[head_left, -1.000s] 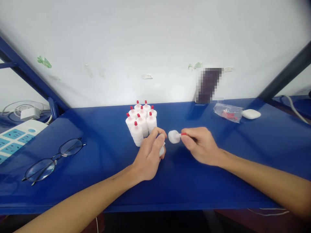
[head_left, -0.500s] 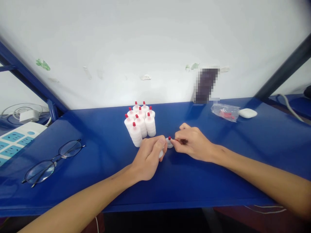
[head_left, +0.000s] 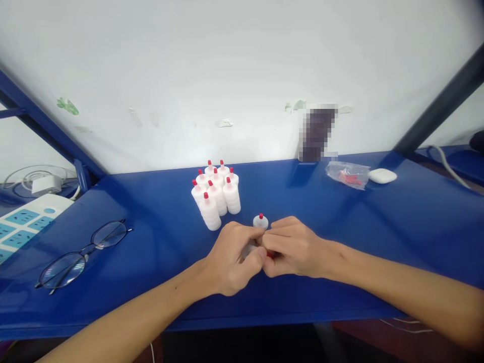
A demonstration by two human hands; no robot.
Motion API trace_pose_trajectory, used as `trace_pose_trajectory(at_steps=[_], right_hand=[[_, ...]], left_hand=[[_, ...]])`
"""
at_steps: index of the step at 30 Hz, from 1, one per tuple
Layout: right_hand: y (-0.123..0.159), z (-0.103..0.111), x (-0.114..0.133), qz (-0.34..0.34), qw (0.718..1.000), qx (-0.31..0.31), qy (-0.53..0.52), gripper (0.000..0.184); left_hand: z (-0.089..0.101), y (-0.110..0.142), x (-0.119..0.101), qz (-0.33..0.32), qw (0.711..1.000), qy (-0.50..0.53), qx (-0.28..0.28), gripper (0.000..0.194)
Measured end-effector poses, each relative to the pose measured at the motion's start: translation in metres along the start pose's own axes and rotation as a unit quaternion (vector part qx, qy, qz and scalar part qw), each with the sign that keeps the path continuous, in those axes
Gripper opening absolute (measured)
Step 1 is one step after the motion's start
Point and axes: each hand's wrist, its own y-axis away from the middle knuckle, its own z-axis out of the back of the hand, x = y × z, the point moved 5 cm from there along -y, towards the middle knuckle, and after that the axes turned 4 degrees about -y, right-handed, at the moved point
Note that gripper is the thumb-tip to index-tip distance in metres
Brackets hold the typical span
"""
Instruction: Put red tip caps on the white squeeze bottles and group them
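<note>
My left hand (head_left: 234, 257) is closed around a whitish nozzle cap (head_left: 247, 250), mostly hidden by the fingers. Against it, my right hand (head_left: 291, 247) pinches a small red tip cap (head_left: 270, 254), of which only a sliver shows. The fingertips of both hands meet. Just beyond them, a single white nozzle cap with a red tip (head_left: 260, 221) sits upright on the blue table. To the left stands a tight group of ringed white columns (head_left: 210, 214), each topped by a red-tipped nozzle; they look like stacked nozzle caps.
A clear plastic bag (head_left: 348, 175) with red pieces lies at the back right, beside a white rounded case (head_left: 382, 176). Eyeglasses (head_left: 83, 254) and a power strip (head_left: 34, 219) are on the left. A pixelated dark object (head_left: 317, 133) leans on the wall.
My right hand has moved nearer and left, away from the red-tipped cap on the table, to meet my left hand. My left hand has shifted slightly nearer. Red now shows between the right fingers.
</note>
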Motion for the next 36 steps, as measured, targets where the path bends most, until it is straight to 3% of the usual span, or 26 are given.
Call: trace_pose_trajectory(at_steps=[9,21,26,28,32,36], right_hand=[[0.001,0.0,0.001,0.002,1.0,0.018,0.023,0.033],[0.0,-0.002,0.002,-0.002,0.999,0.027,0.043,0.033],[-0.003,0.001,-0.004,0.0,0.999,0.03,0.033,0.033],[-0.005,0.01,-0.012,-0.032,0.999,0.026,0.0,0.035],[-0.004,0.034,-0.044,-0.186,0.982,-0.012,-0.029,0.04],[-0.003,0.032,-0.064,-0.282,0.956,0.07,-0.043,0.045]], left_hand=[[-0.002,0.001,-0.003,0.022,0.999,-0.012,0.04,0.024],[0.0,-0.002,-0.004,0.039,0.999,-0.02,0.009,0.016],[0.0,-0.001,-0.001,0.026,0.999,0.02,-0.022,0.024],[0.002,0.0,0.004,0.04,0.994,0.077,-0.062,0.029],[0.009,0.0,0.015,0.099,0.972,0.156,-0.148,0.037],[0.012,0.0,0.012,0.087,0.967,0.169,-0.169,0.04]])
